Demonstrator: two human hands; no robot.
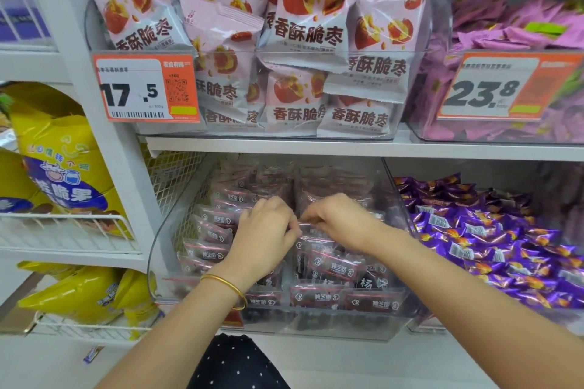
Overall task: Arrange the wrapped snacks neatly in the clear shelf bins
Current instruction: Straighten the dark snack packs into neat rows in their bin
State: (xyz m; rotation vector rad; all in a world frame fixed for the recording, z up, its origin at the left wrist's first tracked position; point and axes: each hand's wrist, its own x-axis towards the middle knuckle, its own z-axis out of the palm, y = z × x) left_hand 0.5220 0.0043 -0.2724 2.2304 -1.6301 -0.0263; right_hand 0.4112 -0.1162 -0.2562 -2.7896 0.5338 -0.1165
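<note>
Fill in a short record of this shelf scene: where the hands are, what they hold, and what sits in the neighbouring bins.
Hands: left hand and right hand meet over the lower bin
Held: both pinch one dark packet
Lower bin contents: dark packets, mostly in rows
Bin above: pink bags, tag reads 17.5
Bin to the right: purple sweets
Left wrist: gold bangle

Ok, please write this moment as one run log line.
step: arranging | left hand: pinches dark snack packet | right hand: pinches same packet | place: lower clear bin
</note>
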